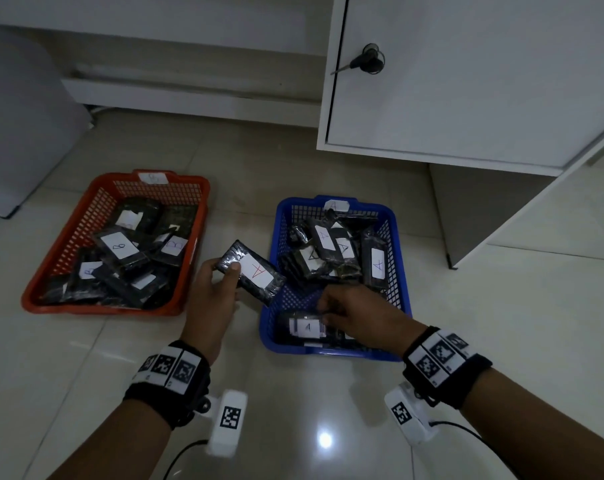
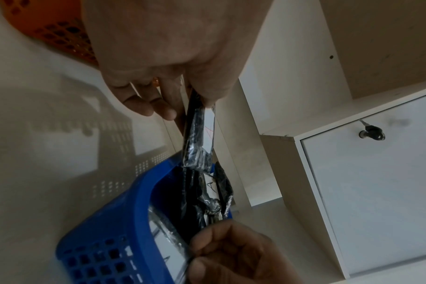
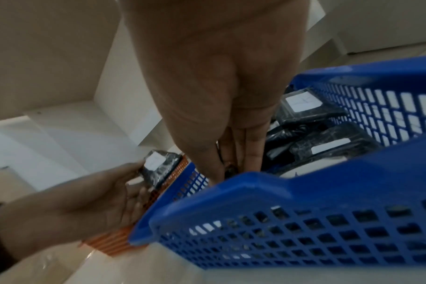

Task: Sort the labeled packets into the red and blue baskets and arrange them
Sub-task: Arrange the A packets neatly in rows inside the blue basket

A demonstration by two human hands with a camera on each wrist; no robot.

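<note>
Head view, with both wrist views in support: the left hand [image 1: 213, 289] holds a flat, black, film-wrapped rectangular packet bearing a white label marked with a red "A" [image 1: 250, 271] above the floor, between the red perforated plastic basket [image 1: 68, 237] and the blue perforated plastic basket [image 1: 399, 271], its far end overhanging the blue basket's near-left rim. The thumb lies across the packet's upper face beside the label and the fingers curl beneath its near end, so the grip is a pinch at one short end. The packet keeps its slab shape while held by that end alone, which suggests a stiff and fairly light item; the glossy wrap shows crinkles and highlights and is probably slippery, so a hold across both broad faces, or along the two long edges, is judged safer than a fingertip hold on the film. The right hand [image 1: 357, 318] is inside the near end of the blue basket, fingers bent down onto a black packet with a white printed label [image 1: 307, 328] lying flat there; whether it grips or only presses that packet cannot be told, as the right wrist view is blurred at the fingertips. Further "A" packets [image 1: 328, 254] lie in a loose overlapping heap at the far end of the blue basket; "B" packets [image 1: 120, 251] are heaped likewise in the red one, and such piles should slide readily when nudged. A white cabinet with a key in its door [image 1: 467, 81] stands behind, on the pale tiled floor [image 1: 311, 410].
</note>
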